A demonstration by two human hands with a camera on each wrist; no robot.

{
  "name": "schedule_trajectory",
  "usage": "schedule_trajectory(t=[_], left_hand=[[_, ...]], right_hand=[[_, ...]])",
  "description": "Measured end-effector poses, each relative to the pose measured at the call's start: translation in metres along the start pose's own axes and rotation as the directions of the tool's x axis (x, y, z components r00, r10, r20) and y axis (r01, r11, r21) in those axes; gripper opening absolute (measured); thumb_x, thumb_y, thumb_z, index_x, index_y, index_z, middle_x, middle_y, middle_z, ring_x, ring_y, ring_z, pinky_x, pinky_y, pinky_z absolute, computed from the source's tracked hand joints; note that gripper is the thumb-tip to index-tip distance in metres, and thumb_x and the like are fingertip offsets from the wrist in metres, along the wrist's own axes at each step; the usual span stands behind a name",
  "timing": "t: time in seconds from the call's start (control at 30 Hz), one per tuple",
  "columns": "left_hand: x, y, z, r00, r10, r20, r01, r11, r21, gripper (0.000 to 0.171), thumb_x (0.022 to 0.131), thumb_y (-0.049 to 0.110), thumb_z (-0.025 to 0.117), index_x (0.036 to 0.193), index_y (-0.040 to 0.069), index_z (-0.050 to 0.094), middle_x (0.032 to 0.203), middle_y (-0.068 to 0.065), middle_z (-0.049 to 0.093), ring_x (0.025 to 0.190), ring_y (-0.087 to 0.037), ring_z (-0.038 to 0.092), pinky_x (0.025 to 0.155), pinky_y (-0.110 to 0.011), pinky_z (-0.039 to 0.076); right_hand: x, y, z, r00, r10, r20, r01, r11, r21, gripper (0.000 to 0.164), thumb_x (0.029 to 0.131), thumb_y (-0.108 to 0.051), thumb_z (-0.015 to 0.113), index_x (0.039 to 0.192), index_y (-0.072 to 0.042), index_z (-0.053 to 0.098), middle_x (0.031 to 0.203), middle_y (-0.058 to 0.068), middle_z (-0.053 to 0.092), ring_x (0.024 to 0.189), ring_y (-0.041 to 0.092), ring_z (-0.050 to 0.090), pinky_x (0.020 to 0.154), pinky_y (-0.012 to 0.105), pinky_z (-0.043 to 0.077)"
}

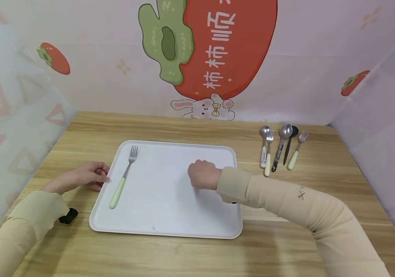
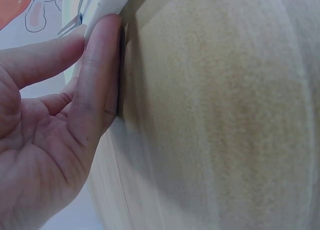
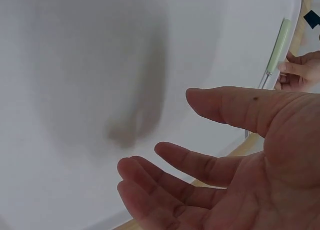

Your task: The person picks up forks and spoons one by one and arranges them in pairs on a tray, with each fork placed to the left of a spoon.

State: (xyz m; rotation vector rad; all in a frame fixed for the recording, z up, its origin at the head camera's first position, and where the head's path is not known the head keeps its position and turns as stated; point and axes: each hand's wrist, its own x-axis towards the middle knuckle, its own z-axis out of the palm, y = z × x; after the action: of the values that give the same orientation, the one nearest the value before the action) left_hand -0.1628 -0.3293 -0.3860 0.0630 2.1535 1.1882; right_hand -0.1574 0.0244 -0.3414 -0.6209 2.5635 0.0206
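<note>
- We see the left hand (image 1: 87, 175) pinching the tray (image 1: 166, 209) at nine o'clock, fingertips partly hidden.
- The right hand (image 1: 202, 175) hovers over it, fingers loosely bent.
- The fork (image 1: 124, 179) lies inside, near nine o'clock.

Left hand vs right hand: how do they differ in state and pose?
Contact: the left hand grips the edge of the tray; the right hand holds nothing.
Place: the left hand is at the tray's left rim, near the fork on the tray; the right hand is over the tray's right half.
Fingers: the left thumb and fingers pinch the rim; the right thumb stands apart from loosely bent fingers.
Shared: both bare.
</note>
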Motion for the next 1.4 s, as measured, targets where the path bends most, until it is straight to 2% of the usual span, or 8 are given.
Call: schedule_trajectory(t=[0.27, 0.47, 0.73, 0.9, 1.1, 1.2, 1.33, 1.4], left_hand=[[0.001, -0.001, -0.001, 1.0, -0.001, -0.005, 0.001, 1.0, 0.002, 0.039, 0.087, 0.007, 0.058, 0.112, -0.015, 0.037, 0.087, -0.008, 0.051, 0.073, -0.013, 0.055, 0.064, -0.03, 0.054], [0.001, -0.001, -0.001, 1.0, 0.002, -0.007, -0.002, 1.0, -0.001, 0.04, 0.087, 0.007, 0.058, 0.112, -0.015, 0.037, 0.088, -0.008, 0.05, 0.073, -0.013, 0.055, 0.064, -0.03, 0.054], [0.0, -0.002, 0.0, 1.0, 0.01, -0.012, -0.01, 1.0, -0.001, 0.04, 0.086, 0.005, 0.058, 0.111, -0.016, 0.037, 0.085, -0.007, 0.051, 0.072, -0.012, 0.055, 0.063, -0.029, 0.054], [0.001, -0.003, 0.001, 1.0, 0.007, -0.003, -0.007, 1.0, 0.001, 0.04, 0.087, 0.006, 0.058, 0.112, -0.016, 0.037, 0.087, -0.008, 0.051, 0.073, -0.013, 0.055, 0.063, -0.029, 0.054], [0.001, -0.003, 0.001, 1.0, 0.003, -0.002, -0.003, 1.0, 0.012, 0.04, 0.087, 0.008, 0.058, 0.112, -0.015, 0.037, 0.088, -0.008, 0.05, 0.074, -0.014, 0.055, 0.064, -0.029, 0.054], [0.0, -0.002, 0.001, 1.0, 0.002, -0.004, -0.002, 1.0, 0.014, 0.04, 0.087, 0.008, 0.058, 0.112, -0.015, 0.037, 0.088, -0.008, 0.05, 0.074, -0.014, 0.055, 0.064, -0.03, 0.054], [-0.001, -0.002, 0.0, 1.0, 0.004, 0.0, -0.004, 1.0, 0.021, 0.039, 0.087, 0.008, 0.058, 0.111, -0.014, 0.037, 0.088, -0.009, 0.05, 0.075, -0.015, 0.056, 0.065, -0.03, 0.054], [-0.001, -0.001, 0.001, 1.0, 0.001, 0.0, -0.001, 1.0, 0.018, 0.039, 0.087, 0.009, 0.058, 0.111, -0.014, 0.038, 0.088, -0.009, 0.05, 0.075, -0.015, 0.057, 0.066, -0.03, 0.054]], right_hand=[[-0.014, 0.027, -0.004, 0.999, 0.048, -0.014, -0.048, 0.999, -0.01, 0.014, 0.087, -0.005, 0.048, 0.072, -0.005, 0.049, 0.064, 0.004, 0.04, 0.057, 0.015, 0.035, 0.046, 0.024, 0.031], [-0.022, 0.049, -0.009, 0.998, 0.051, -0.043, -0.051, 0.999, 0.001, 0.013, 0.085, -0.004, 0.046, 0.073, -0.004, 0.05, 0.062, 0.004, 0.041, 0.055, 0.015, 0.038, 0.044, 0.024, 0.031], [-0.032, 0.08, -0.017, 0.997, 0.047, -0.061, -0.045, 0.999, 0.028, 0.007, 0.082, -0.002, 0.047, 0.079, 0.0, 0.053, 0.065, 0.006, 0.046, 0.058, 0.017, 0.042, 0.049, 0.025, 0.036], [-0.04, 0.098, -0.024, 0.993, 0.111, -0.036, -0.107, 0.989, 0.099, 0.007, 0.083, -0.004, 0.049, 0.084, 0.001, 0.054, 0.066, 0.006, 0.047, 0.057, 0.016, 0.042, 0.047, 0.023, 0.035], [-0.048, 0.119, -0.035, 0.987, 0.157, -0.028, -0.148, 0.969, 0.196, 0.005, 0.083, -0.005, 0.048, 0.08, -0.002, 0.051, 0.064, 0.003, 0.041, 0.055, 0.014, 0.038, 0.048, 0.023, 0.034], [-0.05, 0.129, -0.04, 0.985, 0.168, -0.027, -0.158, 0.962, 0.22, 0.011, 0.083, -0.005, 0.048, 0.087, 0.003, 0.054, 0.065, 0.004, 0.04, 0.054, 0.013, 0.036, 0.05, 0.025, 0.035], [-0.053, 0.141, -0.046, 0.982, 0.186, -0.03, -0.174, 0.956, 0.238, 0.027, 0.083, -0.005, 0.047, 0.104, 0.009, 0.054, 0.081, 0.014, 0.05, 0.058, 0.015, 0.038, 0.056, 0.027, 0.038], [-0.054, 0.148, -0.048, 0.98, 0.195, -0.027, -0.182, 0.951, 0.251, 0.023, 0.082, -0.004, 0.047, 0.099, 0.009, 0.055, 0.082, 0.015, 0.051, 0.059, 0.016, 0.038, 0.057, 0.028, 0.04]])
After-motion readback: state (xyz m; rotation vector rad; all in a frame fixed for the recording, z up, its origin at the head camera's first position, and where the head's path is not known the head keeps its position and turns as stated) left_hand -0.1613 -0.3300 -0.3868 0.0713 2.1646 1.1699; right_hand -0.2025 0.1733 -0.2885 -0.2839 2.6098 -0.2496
